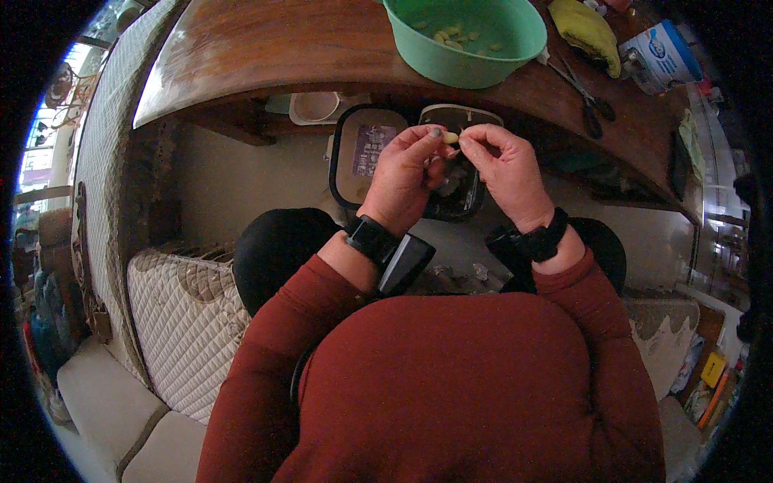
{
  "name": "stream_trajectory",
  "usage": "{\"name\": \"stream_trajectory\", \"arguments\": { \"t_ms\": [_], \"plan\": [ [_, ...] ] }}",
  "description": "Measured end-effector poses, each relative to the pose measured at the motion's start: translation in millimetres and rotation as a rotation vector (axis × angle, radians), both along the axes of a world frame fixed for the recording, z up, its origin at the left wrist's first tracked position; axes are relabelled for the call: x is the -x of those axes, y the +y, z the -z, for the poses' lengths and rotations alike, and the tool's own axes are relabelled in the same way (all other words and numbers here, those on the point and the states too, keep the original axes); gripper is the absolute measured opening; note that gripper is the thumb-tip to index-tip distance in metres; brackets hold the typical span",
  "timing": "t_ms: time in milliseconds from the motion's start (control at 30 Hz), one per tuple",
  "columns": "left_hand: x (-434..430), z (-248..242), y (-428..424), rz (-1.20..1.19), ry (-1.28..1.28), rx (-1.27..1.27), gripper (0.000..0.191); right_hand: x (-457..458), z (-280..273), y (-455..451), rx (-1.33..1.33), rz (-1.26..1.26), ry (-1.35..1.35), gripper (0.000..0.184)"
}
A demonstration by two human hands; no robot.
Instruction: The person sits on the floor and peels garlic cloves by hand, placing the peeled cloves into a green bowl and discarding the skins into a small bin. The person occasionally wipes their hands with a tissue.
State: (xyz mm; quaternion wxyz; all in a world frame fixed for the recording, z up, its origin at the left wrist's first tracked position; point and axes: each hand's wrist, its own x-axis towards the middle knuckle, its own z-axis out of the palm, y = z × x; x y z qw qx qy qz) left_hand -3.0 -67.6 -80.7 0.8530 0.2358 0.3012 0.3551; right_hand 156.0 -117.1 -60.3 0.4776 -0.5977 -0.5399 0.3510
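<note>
My left hand point(403, 172) pinches a small pale-yellow piece point(450, 138), which looks like a peeled garlic clove, between thumb and fingers. At its other end, the thumb and index fingertip of my right hand point(504, 166) meet; they seem to touch it, but thin scraps there blur the contact. Directly below both hands stands an open waste bin point(465, 211) with dark contents, its hinged lid point(345, 154) swung to the left. Ahead on the table, a light-green plastic basin point(471, 69) holds several similar pale-yellow pieces point(450, 39).
The brown wooden table point(266, 45) curves across the front. Scissors point(584, 90), a yellow-green cloth point(586, 30) and a white tub with a blue lid point(661, 57) lie at its right. A shelf underneath holds a white bowl point(315, 105). Quilted seat covers point(187, 326) flank me.
</note>
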Motion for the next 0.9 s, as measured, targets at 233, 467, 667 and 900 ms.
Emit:
{"name": "stream_trajectory", "arguments": {
  "t_ms": [233, 467, 667, 900],
  "plan": [
    [1.3, -0.7, -0.1, -0.003, -0.030, 0.006, 0.015, 0.9, -3.6, 0.9, 0.046, 0.016, 0.007, 0.016],
    [-2.0, -3.4, -2.0, 0.038, -0.003, 0.010, 0.016, 3.7, -4.8, 3.7, 0.135, -0.050, 0.190, 0.019],
    [2.1, 0.7, -0.1, 0.009, -0.028, 0.030, 0.012, 3.8, -21.2, -1.6, 0.102, 0.008, 0.040, 0.014],
    [1.1, 0.3, -0.9, -0.070, 0.033, 0.105, 0.009, 7.2, -51.2, -2.6, -0.082, 0.124, -0.054, 0.014]
  ]
}}
